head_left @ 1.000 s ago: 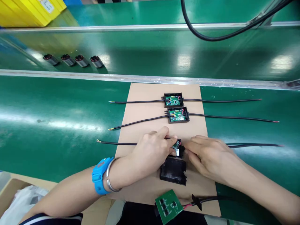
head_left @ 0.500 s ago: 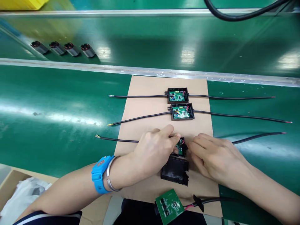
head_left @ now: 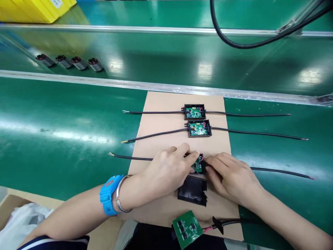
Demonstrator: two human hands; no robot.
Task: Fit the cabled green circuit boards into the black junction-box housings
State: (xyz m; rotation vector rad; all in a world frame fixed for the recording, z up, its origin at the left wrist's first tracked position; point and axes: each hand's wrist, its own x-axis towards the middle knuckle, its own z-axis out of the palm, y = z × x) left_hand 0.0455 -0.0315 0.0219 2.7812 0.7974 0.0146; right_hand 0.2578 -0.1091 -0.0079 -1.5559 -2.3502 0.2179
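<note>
Head view: on a cardboard sheet (head_left: pixel 215 210) over the green bench (head_left: pixel 65 114), the left hand (head_left: pixel 169 166) closes bent fingers on a black circuit-board housing (head_left: pixel 198 168), the right hand (head_left: pixel 232 177) pinching its right cable (head_left: pixel 281 171). Beyond a metal rail (head_left: pixel 125 84), four metal cylinders (head_left: pixel 79 63) sit far left, near a yellow bin (head_left: pixel 33 10).

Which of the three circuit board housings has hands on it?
The housing nearest the person: left hand on it, right hand at its cable. The other two housings lie untouched.
</note>
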